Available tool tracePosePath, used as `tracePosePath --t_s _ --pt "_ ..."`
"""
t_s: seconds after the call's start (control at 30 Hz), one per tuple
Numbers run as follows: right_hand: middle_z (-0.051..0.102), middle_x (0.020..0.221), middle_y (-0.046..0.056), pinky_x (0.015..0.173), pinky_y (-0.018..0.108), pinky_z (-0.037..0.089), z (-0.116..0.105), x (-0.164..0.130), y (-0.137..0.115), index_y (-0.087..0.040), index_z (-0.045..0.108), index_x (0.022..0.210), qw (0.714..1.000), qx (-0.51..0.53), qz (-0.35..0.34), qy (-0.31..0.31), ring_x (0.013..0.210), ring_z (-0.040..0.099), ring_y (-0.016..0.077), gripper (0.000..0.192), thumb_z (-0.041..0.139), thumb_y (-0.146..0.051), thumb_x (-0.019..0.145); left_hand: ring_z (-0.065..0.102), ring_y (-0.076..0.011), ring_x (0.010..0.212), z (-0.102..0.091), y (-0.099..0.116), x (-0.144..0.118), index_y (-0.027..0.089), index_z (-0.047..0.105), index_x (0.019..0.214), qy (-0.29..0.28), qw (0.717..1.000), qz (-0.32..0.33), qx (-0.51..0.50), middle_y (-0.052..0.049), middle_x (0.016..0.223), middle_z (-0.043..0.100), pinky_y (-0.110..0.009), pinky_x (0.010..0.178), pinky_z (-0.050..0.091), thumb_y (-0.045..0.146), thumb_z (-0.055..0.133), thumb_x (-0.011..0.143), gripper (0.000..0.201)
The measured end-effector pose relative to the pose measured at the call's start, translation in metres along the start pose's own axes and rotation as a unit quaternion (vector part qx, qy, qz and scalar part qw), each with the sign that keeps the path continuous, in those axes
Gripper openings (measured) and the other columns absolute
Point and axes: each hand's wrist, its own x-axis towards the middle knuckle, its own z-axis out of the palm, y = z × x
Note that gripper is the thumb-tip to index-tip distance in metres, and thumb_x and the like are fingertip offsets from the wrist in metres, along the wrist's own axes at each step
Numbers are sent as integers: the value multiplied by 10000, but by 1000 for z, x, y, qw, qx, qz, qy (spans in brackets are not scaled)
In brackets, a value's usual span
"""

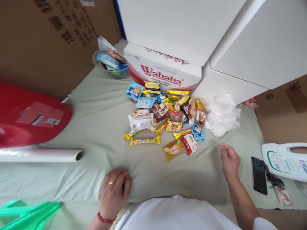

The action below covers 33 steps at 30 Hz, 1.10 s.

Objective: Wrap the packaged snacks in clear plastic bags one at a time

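From the head camera, both hands are resting on a pale green sheet (100,118) covering the surface. The left hand (114,191) is pressing down with its fingers curled together, pinching a fold of the sheet. The right hand (229,159) is lying with fingers loosely bent, close together, holding nothing. Beyond them, mid-sheet, a pile of snack packets (165,118) is lying; the long yellow bar (145,141) at its near edge is running left to right. A clear bowl (109,68) at the far corner is holding more packets. A black phone (259,175) is lying lengthwise, pointing away, just right of the right hand.
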Motion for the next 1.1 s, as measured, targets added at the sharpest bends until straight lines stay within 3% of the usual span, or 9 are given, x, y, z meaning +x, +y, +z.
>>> tracePosePath --t_s 0.17,0.27,0.37,0.47,0.57,0.7,0.8,0.93,1.1 --pt "611 616 -23 547 243 438 48 -31 -84 -192 771 1101 973 -30 -166 -158 541 522 129 380 552 -475 971 700 -177 687 -4 9 -11 213 666 1061 -10 989 -92 -114 -19 792 743 -293 660 538 132 503 924 228" --pt "717 724 -1 609 236 493 65 -26 -139 -222 783 1100 945 -39 -273 -177 609 621 136 344 545 -445 991 719 -163 754 -16 9 -1 200 654 1166 -10 964 -183 -194 -36 932 770 -279 687 550 149 452 964 290" --pt "795 931 30 731 258 554 68 -31 -161 -257 784 1120 915 -52 -355 -186 758 723 167 305 552 -410 992 705 -183 890 -28 -9 32 207 695 984 18 950 -217 -225 -60 1018 740 -298 776 547 176 449 957 249" --pt "806 997 43 758 275 582 61 -48 -144 -265 784 1109 907 -68 -359 -209 819 757 195 309 548 -422 986 669 -195 871 -27 -46 93 201 683 898 50 956 -212 -196 -63 927 700 -313 800 533 180 456 935 231" --pt "808 922 29 681 265 594 46 -69 -108 -276 783 1097 929 -85 -293 -211 729 754 193 327 532 -453 984 649 -214 935 -9 -89 178 162 666 1044 70 969 -191 -139 -109 1086 664 -358 911 522 175 493 916 216" --pt "809 898 15 706 313 645 15 -92 -62 -317 788 1056 955 -118 -215 -165 702 765 227 328 557 -522 944 586 -276 1213 26 -135 301 135 550 1337 38 987 -132 -82 -177 1420 532 -401 1064 447 141 553 903 435" --pt "812 988 0 752 351 668 -11 -106 -35 -350 783 1060 961 -142 -192 -138 834 792 267 324 567 -546 920 528 -307 1312 45 -162 366 114 494 1409 -24 986 -161 -25 -197 1515 455 -401 1093 403 148 604 895 527" --pt "810 1019 -12 741 347 675 -33 -119 -9 -360 774 1078 967 -168 -153 -111 912 793 278 327 557 -551 923 571 -253 1231 53 -180 392 6 610 1196 -100 980 -170 4 -167 1371 526 -346 1067 385 190 449 969 334" --pt "815 990 11 686 311 663 -27 -121 6 -301 785 1054 973 -161 -127 -109 861 795 255 364 541 -545 939 545 -285 1188 41 -165 336 124 640 948 -63 990 -129 13 -158 1185 630 -425 1085 381 181 530 942 124"
